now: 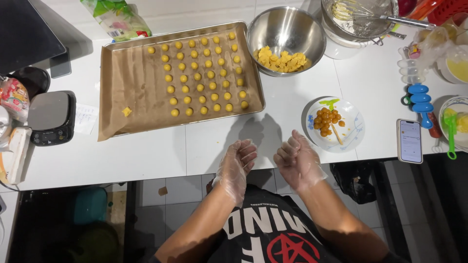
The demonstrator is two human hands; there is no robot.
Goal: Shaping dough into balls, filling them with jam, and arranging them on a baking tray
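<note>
We see tray [112,92] of yellow balls [204,73] far left, bowl [312,29] of chunks [282,59], plate [356,131] right; left hand [237,161] loosely cupped, right hand [295,158] curled, both gloved and holding nothing.

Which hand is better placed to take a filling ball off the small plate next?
Probably the right hand: it hovers just beside the plate of orange balls. The left hand is farther off, nearer the baking tray. Both hands look empty.
</note>
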